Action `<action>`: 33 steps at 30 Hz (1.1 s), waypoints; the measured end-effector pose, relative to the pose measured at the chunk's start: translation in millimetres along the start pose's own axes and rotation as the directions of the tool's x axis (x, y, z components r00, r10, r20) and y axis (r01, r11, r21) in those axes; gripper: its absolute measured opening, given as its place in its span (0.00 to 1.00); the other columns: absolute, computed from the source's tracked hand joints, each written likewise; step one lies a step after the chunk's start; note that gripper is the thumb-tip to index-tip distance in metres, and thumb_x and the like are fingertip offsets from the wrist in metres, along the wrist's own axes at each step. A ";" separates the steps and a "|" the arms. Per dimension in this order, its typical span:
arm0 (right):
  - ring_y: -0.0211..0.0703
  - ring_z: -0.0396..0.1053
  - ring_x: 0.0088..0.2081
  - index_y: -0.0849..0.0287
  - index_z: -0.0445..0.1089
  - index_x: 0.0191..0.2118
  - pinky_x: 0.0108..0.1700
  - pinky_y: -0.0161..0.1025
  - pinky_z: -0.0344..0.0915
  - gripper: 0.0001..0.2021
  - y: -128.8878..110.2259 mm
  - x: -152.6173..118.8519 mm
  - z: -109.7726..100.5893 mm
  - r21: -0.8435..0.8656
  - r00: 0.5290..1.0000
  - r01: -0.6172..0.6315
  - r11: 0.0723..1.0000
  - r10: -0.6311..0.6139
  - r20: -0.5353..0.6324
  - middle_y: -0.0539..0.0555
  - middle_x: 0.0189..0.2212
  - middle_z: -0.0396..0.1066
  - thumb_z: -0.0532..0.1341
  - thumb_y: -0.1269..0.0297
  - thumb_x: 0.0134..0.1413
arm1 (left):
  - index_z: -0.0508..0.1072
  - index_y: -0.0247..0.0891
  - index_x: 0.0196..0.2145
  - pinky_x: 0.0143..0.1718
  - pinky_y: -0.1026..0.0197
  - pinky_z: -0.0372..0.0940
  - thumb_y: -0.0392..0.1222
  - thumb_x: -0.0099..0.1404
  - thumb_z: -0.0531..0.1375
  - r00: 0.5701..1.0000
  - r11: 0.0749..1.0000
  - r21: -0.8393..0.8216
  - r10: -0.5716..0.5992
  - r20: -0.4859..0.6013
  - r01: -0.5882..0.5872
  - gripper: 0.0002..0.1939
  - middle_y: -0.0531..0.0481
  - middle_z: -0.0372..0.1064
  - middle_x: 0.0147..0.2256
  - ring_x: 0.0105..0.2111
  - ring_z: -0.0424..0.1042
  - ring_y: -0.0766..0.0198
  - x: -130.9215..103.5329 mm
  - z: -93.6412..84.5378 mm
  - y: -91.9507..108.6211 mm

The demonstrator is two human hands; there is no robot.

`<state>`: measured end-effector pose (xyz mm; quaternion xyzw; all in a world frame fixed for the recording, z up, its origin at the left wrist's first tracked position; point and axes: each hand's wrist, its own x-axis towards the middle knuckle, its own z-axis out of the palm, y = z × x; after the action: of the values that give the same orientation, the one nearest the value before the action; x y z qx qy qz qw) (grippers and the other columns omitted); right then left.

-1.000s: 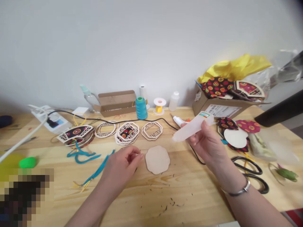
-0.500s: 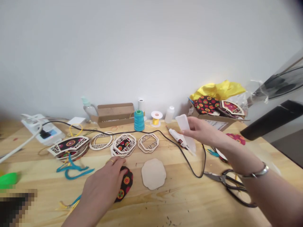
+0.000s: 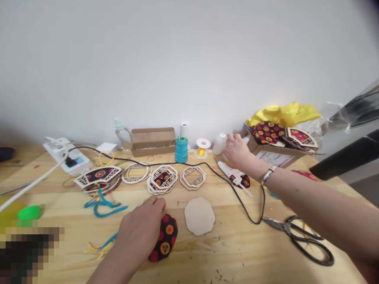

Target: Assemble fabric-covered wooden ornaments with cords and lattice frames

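Fingers of the left hand (image 3: pixel 140 225) curl close together over the upper edge of a flat black fabric piece with red and orange flowers (image 3: pixel 167 236); whether they pinch it cannot be told. Right of the fabric, a pale scalloped disc (image 3: pixel 199 216) lies flat. Farther right rest black-handled metal scissors (image 3: pixel 287 227). Caution: a tug on the looped black cable (image 3: pixel 243 205) could drag the white glue gun (image 3: pixel 232 172); if hot, its nozzle could burn the nearby right hand (image 3: pixel 237 152). Those fingers are bent beside a translucent white bottle (image 3: pixel 219 144); their grip is hidden, and a sideways knock could topple it. Surface: light wooden table (image 3: pixel 251 248), strewn with dark scraps (image 3: pixel 218 272). Behind it stands a plain grey-white wall (image 3: pixel 189 63).
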<state>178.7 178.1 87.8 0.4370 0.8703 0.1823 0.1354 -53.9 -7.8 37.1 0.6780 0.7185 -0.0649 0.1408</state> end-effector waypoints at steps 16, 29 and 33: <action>0.60 0.62 0.44 0.68 0.74 0.28 0.44 0.52 0.55 0.13 3.0 0.3 20.5 -0.144 0.999 0.014 0.989 -0.019 -0.033 0.68 0.32 0.71 0.52 0.73 0.53 | 0.69 0.38 0.33 0.37 0.57 0.57 0.33 0.66 0.47 0.996 0.998 -0.068 0.014 -0.092 -0.020 0.11 0.45 0.69 0.33 0.40 0.65 0.53 0.2 -2.4 5.8; 0.49 0.64 0.43 0.61 0.68 0.50 0.46 0.48 0.60 0.14 -60.8 -61.4 -15.3 0.590 0.948 0.254 0.767 -0.076 -0.309 0.60 0.42 0.70 0.54 0.70 0.58 | 0.65 0.40 0.31 0.32 0.62 0.57 0.40 0.64 0.50 0.982 0.739 -0.664 -0.016 -0.187 -0.114 0.06 0.54 0.68 0.27 0.29 0.66 0.63 -6.2 -11.3 11.6; 0.39 0.66 0.33 0.58 0.66 0.52 0.36 0.39 0.64 0.23 -98.7 -90.8 1.2 0.997 0.998 0.014 0.076 -0.059 -0.009 0.55 0.40 0.71 0.64 0.58 0.50 | 0.66 0.39 0.30 0.29 0.66 0.58 0.42 0.63 0.54 0.988 0.464 -0.872 0.073 -0.138 -0.156 0.06 0.56 0.66 0.26 0.27 0.64 0.67 -11.3 -7.7 20.9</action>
<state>161.7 50.3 50.7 0.3937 0.7706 -0.4683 -0.1785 -33.6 -14.9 49.7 0.5581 0.6075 0.3501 0.4438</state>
